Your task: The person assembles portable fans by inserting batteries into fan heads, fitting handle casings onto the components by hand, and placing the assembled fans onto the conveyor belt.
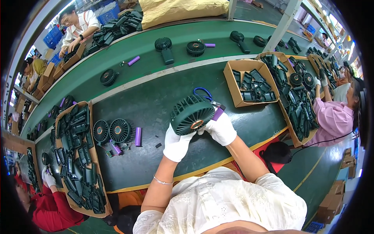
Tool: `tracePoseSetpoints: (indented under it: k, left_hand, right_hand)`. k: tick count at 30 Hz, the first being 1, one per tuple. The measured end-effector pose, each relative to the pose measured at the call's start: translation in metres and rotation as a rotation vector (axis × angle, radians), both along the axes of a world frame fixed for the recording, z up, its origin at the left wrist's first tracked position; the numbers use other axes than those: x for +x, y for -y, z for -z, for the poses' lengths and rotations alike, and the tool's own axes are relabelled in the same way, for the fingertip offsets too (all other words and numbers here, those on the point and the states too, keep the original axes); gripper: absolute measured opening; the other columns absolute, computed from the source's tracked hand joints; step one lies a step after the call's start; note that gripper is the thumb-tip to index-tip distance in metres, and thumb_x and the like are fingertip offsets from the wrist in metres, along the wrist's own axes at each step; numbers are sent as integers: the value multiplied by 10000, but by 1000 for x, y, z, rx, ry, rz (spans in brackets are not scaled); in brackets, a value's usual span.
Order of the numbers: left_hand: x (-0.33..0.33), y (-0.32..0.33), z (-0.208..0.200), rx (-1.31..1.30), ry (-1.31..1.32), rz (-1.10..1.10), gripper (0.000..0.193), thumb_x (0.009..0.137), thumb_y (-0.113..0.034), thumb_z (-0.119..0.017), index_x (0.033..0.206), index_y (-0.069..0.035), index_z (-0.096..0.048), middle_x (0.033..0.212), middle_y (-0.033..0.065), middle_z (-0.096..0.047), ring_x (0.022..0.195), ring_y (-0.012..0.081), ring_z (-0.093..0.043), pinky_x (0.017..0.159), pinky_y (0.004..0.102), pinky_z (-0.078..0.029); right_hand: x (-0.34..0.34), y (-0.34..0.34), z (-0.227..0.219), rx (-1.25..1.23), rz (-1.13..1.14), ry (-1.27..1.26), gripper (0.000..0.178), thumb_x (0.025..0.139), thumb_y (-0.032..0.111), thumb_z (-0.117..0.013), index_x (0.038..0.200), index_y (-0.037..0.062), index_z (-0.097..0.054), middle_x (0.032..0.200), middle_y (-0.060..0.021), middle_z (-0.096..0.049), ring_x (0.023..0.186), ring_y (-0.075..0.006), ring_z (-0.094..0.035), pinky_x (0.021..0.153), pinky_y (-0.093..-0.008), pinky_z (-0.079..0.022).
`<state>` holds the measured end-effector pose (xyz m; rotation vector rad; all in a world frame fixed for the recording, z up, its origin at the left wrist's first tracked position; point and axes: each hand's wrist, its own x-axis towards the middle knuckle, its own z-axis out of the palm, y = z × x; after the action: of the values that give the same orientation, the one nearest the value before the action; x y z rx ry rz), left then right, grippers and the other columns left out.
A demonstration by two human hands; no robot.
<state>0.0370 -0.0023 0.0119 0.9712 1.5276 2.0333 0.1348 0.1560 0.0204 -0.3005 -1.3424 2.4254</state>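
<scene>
A dark green round fan head (193, 116) with ribbed sides and a copper-coloured ring at its centre is held up in front of me, tilted. My left hand (177, 145), in a white glove, is closed on its lower left side. At its lower right, my right hand (223, 128), also gloved, is closed with the fingertips against the fan head, partly hidden. A purple cylindrical battery (219, 113) shows just above the right hand, beside the fan; whether the fingers grip it too is unclear. Behind the fan lies a blue-handled hand tool (203, 93).
Left on the bench are two fan heads (119, 131) with wiring and a loose purple battery (138, 136). Cartons of dark green casings (80, 156) stand left and right, plus a smaller carton (251, 102). Beyond, a green conveyor (144, 74) carries fans. Co-workers (333, 117) sit either side.
</scene>
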Motion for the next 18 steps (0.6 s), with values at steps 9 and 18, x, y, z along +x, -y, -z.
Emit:
tracePoseSetpoints:
  k: [9, 18]
  left_hand:
    - [-3, -15, -18, -375, 161, -97, 289, 978, -234, -591, 1070, 37, -622, 912, 147, -687, 643, 191, -692, 555, 291, -559]
    - [-7, -14, 4, -329, 415, 62, 329, 1005, -295, -561, 1077, 21, -620, 900, 145, -686, 673, 248, -704, 583, 351, -597]
  right_hand:
    - [8, 15, -23, 491, 28, 142, 183, 800, -104, -685, 938, 3, -627, 1008, -118, -661, 883, -230, -670, 796, -346, -550]
    - [-1, 18, -8, 1268, 256, 34, 148, 808, -10, -706, 942, 45, -677, 917, -60, -700, 841, -185, -684, 761, -304, -538]
